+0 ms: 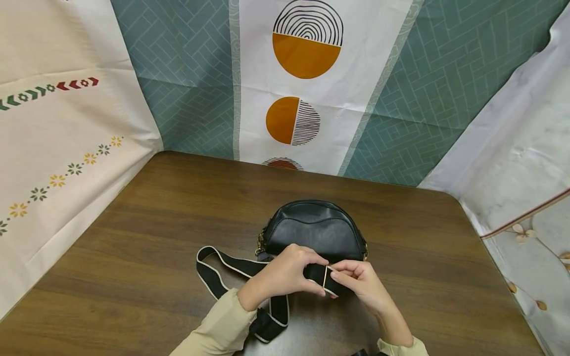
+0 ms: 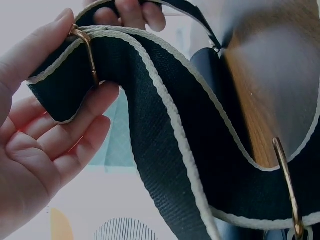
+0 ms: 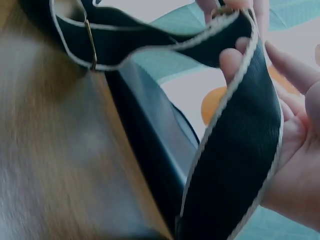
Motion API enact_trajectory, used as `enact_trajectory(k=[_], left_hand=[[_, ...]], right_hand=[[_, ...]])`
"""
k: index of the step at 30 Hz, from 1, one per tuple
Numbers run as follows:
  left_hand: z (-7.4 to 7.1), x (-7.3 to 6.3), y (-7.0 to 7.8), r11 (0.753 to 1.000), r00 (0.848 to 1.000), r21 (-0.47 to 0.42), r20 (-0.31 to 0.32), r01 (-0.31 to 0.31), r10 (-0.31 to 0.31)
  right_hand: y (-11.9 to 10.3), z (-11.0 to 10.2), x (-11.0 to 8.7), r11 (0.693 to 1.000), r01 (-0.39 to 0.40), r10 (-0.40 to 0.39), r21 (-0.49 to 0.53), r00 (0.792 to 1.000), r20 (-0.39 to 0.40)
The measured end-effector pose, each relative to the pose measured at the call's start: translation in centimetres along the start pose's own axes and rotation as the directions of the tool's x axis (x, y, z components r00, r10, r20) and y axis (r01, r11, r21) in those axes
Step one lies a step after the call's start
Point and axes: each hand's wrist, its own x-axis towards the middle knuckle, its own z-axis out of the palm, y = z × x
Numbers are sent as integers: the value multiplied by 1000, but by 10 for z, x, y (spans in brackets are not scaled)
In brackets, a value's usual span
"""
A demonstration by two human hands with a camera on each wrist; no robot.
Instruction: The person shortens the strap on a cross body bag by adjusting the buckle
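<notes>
A black half-moon handbag with gold side hardware stands on the table behind both hands. Its black webbing strap, edged in cream, trails in loops to the left. With thumb and fingers my left hand pinches the top and bottom of a gold slider buckle on the strap. The left wrist view shows the webbing passing through this buckle. Just right of it, my right hand pinches the strap. Another gold bar sits farther along the strap in the right wrist view.
The brown wooden table carries the bag and strap. Patterned cloth hangs along its back edge, with pale cloths at both sides. A small dark piece shows at the bottom edge by the right sleeve.
</notes>
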Motion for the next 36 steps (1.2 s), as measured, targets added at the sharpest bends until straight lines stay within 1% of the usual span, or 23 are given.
enact_trajectory(k=[5,8,11,14,17,23,26,32,36], left_hand=[[-1,-1,-1,1000,1000,-17,-14,-1,1],[-1,-1,-2,1000,1000,-14,-19,-4,4],[-1,-2,-2,1000,1000,-3,-20,-11,11],[-1,-2,-2,1000,1000,16,-16,-11,12],[-1,-3,-2,999,1000,44,4,2,-3],[-1,-4,-3,994,997,102,65,43,-50],[-2,-4,-3,992,995,111,76,53,-62],[-1,-4,-2,990,996,133,72,37,-47],[0,-3,-1,990,998,137,60,13,-21]], right_hand=[[2,-10,-5,999,34,-32,-38,998,62],[3,-17,-7,998,36,-30,-60,996,89],[5,-21,-9,997,30,-23,-69,995,100],[6,-22,-10,997,41,-35,-59,994,103],[7,-22,-10,997,60,-55,-51,994,96],[4,-16,-7,993,72,-65,-93,995,73],[2,-12,-5,991,74,-67,-110,996,64],[1,-6,-1,989,110,-103,-99,992,70],[3,-2,1,990,111,-107,-91,993,50]])
